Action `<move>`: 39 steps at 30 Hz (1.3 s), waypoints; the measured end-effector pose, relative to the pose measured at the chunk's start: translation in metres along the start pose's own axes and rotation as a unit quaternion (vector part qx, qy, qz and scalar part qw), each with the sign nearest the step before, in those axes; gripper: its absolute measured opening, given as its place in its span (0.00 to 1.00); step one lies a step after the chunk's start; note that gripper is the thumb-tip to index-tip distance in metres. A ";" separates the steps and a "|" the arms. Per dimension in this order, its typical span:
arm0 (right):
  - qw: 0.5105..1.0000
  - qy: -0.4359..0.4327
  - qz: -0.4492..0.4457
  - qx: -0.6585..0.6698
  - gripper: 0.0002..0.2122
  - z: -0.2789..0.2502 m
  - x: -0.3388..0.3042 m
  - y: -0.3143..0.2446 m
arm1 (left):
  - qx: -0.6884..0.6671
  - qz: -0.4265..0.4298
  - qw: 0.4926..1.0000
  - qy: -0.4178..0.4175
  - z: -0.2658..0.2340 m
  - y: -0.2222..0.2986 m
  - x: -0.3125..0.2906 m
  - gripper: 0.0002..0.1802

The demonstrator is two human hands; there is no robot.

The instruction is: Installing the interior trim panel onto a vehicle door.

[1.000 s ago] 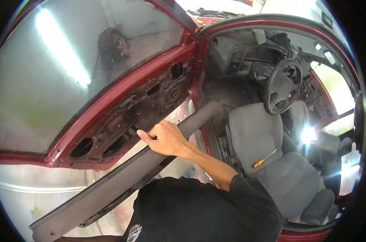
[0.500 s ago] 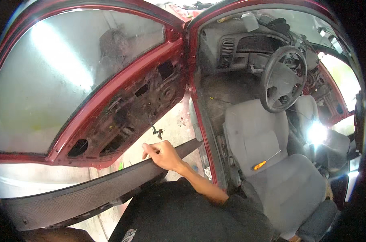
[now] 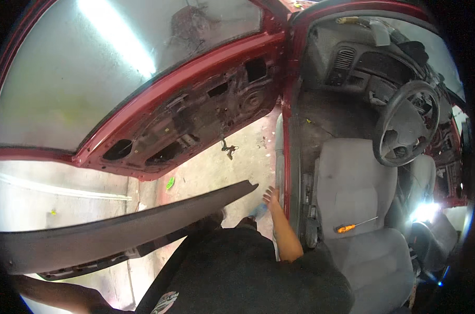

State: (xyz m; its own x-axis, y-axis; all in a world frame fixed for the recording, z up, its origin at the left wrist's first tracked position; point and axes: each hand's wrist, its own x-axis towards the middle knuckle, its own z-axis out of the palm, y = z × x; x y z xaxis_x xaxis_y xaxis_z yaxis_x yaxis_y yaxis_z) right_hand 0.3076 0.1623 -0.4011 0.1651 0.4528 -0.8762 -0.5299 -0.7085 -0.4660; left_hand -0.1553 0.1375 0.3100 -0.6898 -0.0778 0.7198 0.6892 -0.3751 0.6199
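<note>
My right hand is empty, loosely spread, near the red sill. The dark panel slants between me and the lower edge of the door; I cannot tell my hidden left hand's grip.

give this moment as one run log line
right hand: open, empty; left hand: not visible; long panel: apart from right hand; red door: open; orange screwdriver: on grey seat

Pale floor beside a red car.
On my feed, a long white light streak crosses the door window; bright glare shows right of the grey seat.
</note>
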 end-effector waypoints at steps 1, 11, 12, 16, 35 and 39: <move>0.996 -0.088 0.028 0.012 0.34 0.010 -0.001 0.010 | 0.009 0.001 1.000 0.000 -0.003 -0.001 0.004 0.27; 0.944 -0.226 -0.125 0.204 0.42 0.131 0.001 -0.033 | 0.147 0.052 0.988 0.017 -0.120 0.014 0.090 0.27; 0.953 -0.189 -0.153 0.182 0.41 0.135 -0.001 -0.040 | 0.158 0.056 0.986 0.025 -0.138 0.017 0.099 0.27; 0.954 -0.136 -0.155 0.220 0.32 0.156 -0.059 -0.083 | 0.170 0.056 0.983 0.050 -0.202 0.016 0.122 0.27; 0.876 -0.021 -0.405 0.260 0.25 0.133 -0.240 -0.249 | -0.010 -0.248 0.959 0.134 -0.426 -0.293 0.052 0.21; 0.874 0.005 -0.402 0.273 0.21 0.116 -0.243 -0.267 | -0.028 -0.352 0.917 0.186 -0.436 -0.332 0.004 0.24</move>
State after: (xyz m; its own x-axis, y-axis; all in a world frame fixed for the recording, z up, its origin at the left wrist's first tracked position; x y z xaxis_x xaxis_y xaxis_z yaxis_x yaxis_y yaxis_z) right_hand 0.3129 0.3040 -0.0496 0.6727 0.6783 -0.2956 -0.5572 0.2016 -0.8055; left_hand -0.4842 -0.1409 -0.0291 -0.9944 -0.1047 -0.0150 0.0396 -0.4994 0.8655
